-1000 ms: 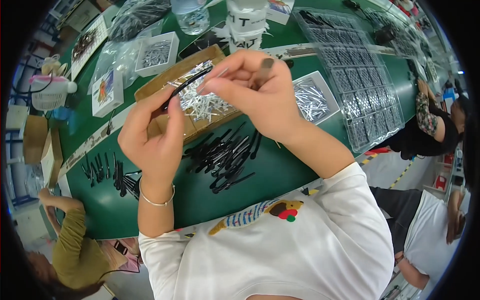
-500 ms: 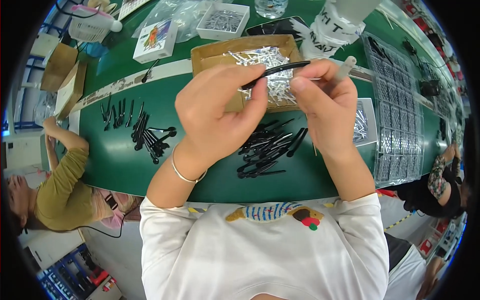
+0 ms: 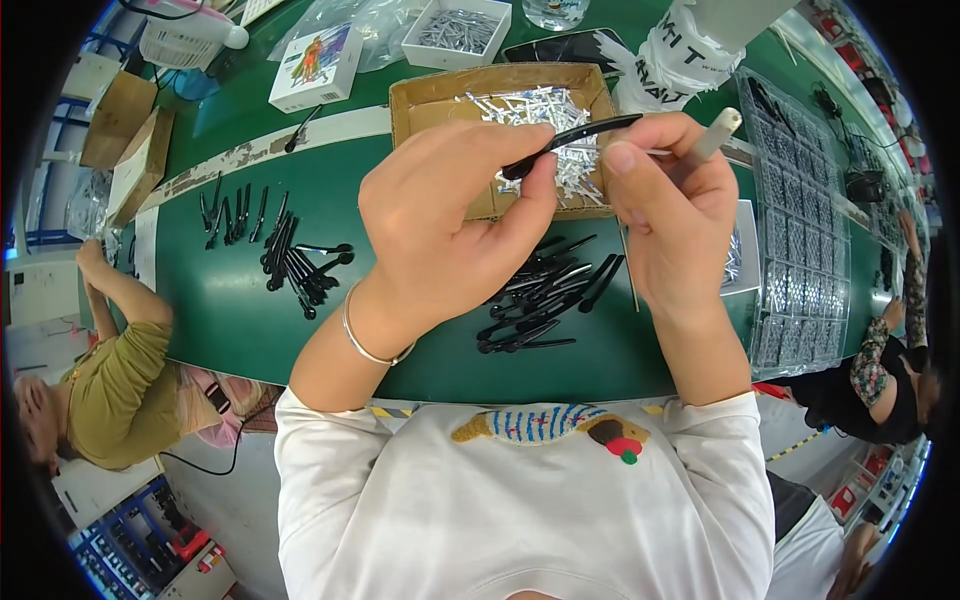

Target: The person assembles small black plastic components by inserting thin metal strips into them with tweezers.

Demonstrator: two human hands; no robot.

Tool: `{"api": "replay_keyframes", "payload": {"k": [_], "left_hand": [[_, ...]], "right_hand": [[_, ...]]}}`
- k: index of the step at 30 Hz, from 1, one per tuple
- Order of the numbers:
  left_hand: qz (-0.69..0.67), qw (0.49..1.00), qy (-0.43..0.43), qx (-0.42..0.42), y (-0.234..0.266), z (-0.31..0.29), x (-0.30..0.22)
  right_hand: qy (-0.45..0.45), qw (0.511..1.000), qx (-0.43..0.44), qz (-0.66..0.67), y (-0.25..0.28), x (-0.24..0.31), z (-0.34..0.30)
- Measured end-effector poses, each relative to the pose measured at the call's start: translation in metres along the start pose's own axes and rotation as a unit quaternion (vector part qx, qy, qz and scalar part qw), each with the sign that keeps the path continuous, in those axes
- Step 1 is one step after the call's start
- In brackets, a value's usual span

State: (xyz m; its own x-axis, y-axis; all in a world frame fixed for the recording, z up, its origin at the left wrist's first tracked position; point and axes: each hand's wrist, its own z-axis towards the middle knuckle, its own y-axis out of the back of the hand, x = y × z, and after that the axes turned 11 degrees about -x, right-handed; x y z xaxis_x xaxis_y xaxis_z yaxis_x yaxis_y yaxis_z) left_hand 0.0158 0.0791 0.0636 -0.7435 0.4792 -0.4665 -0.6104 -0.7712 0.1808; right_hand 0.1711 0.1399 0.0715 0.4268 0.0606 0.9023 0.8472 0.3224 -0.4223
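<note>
My left hand (image 3: 450, 205) pinches a slim, curved black piece (image 3: 590, 128) between thumb and forefinger, over an open cardboard box (image 3: 425, 103). My right hand (image 3: 680, 200) is closed on a pale grey, stick-shaped tool (image 3: 712, 140), its thick end sticking up past the fingers. The right fingertips are close to the far end of the black piece; whether they touch it is hard to make out. Many small white and silvery parts (image 3: 560, 108) lie in the box. Below the hands is a pile of similar black pieces (image 3: 545, 300) on the green table.
More black pieces (image 3: 300, 265) lie at the left. A white box of small metal parts (image 3: 490, 50) and a picture-printed box (image 3: 315, 68) stand at the back. Clear compartment trays (image 3: 800, 240) occupy the right. One co-worker (image 3: 125, 385) sits left, another (image 3: 885, 370) right.
Both hands have shifted slightly to the right, with the black piece and the grey tool still in them. The whole view has shifted a little.
</note>
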Motion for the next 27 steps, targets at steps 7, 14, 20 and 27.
{"api": "replay_keyframes", "payload": {"k": [7, 14, 20, 27], "left_hand": [[0.011, 1.000, -0.002, 0.007, 0.007, 0.007, 0.002], [-0.032, 0.997, 0.038, 0.059, 0.007, 0.010, 0.001], [-0.041, 0.992, 0.087, 0.076, 0.005, 0.009, 0.001], [-0.053, 0.992, 0.082, 0.085, 0.007, 0.008, -0.002]], "right_hand": [[0.141, 0.984, 0.041, -0.100, 0.014, 0.021, 0.002], [0.080, 0.943, 0.087, -0.311, 0.017, 0.036, 0.010], [0.098, 0.944, 0.082, -0.305, 0.015, 0.031, 0.011], [0.143, 0.938, 0.123, -0.290, 0.016, 0.036, 0.008]]}}
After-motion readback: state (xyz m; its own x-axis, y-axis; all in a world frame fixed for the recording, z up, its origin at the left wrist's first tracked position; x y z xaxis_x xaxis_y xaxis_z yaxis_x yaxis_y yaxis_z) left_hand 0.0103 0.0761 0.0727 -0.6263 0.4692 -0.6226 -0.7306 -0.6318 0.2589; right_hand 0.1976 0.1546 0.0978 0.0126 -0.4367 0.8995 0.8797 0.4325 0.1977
